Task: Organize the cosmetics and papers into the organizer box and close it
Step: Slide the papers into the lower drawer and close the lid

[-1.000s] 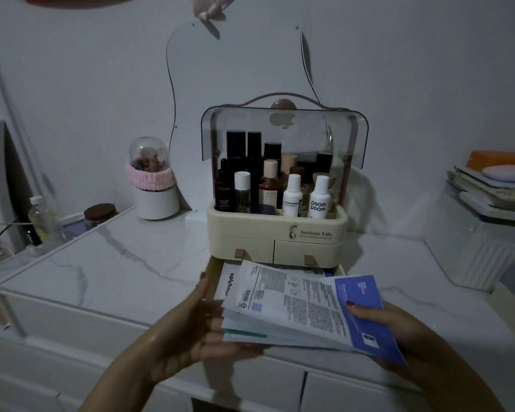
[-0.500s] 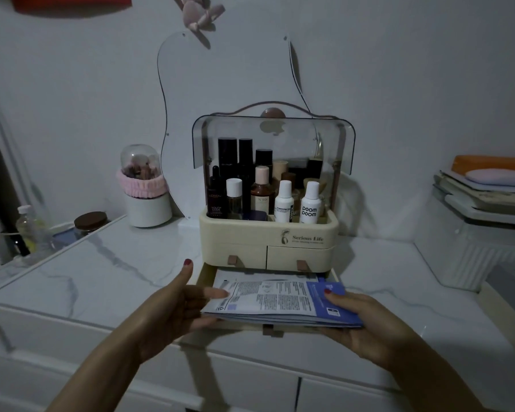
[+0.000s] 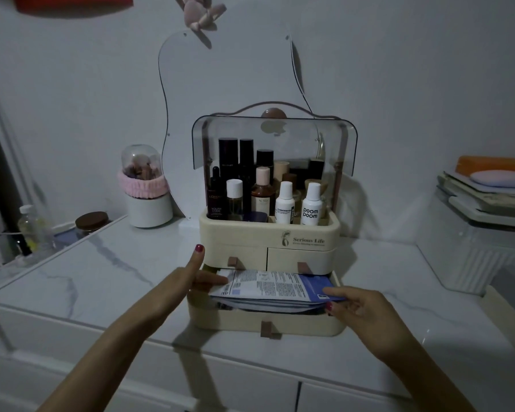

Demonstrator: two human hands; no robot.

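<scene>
The papers (image 3: pixel 275 288) lie flat atop the pulled-out bottom drawer (image 3: pixel 265 321) of the box (image 3: pixel 268 236), their long axis running left to right along the drawer front. The left hand (image 3: pixel 177 288) touches their left end with a released grip, thumb up; the right hand (image 3: pixel 360 307) pinches the blue right end. Both hands are equally near, and the drawer floor lies straight below the papers.

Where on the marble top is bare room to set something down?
Bare marble lies left of the organizer box, before the brush holder, and right of it, toward the ribbed bin. Crowded: the bottom drawer, holding papers and both hands.
</scene>
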